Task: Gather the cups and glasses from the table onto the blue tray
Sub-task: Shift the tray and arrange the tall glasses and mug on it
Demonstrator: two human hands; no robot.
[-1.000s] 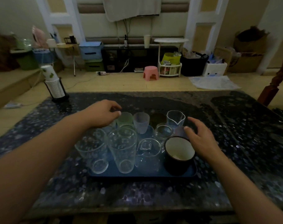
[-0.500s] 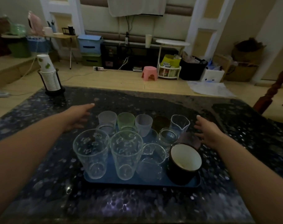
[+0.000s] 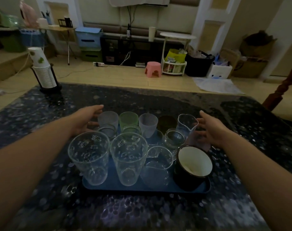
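The blue tray [image 3: 147, 189] lies on the dark speckled table and is packed with cups. At its front stand two tall printed glasses [image 3: 89, 157] [image 3: 128, 158], a clear spouted jug [image 3: 157, 167] and a black mug with a white inside [image 3: 192, 165]. Behind them are frosted, green [image 3: 128, 120] and dark tumblers, small glasses and a spouted glass [image 3: 186, 125]. My left hand [image 3: 87, 120] is open at the tray's left side beside the frosted tumbler [image 3: 107, 120]. My right hand [image 3: 212, 130] is open at the tray's right side, close to the spouted glass, holding nothing.
A stack of paper cups in a black holder [image 3: 44, 70] stands at the table's far left corner. A wooden chair post [image 3: 282, 87] rises past the table's right edge. Beyond the table lie the floor, a pink stool [image 3: 152, 69] and shelves.
My left hand came off the green cup and moved to the tray's left side. My right hand shifted out past the black mug to the tray's right side. The view moved closer.
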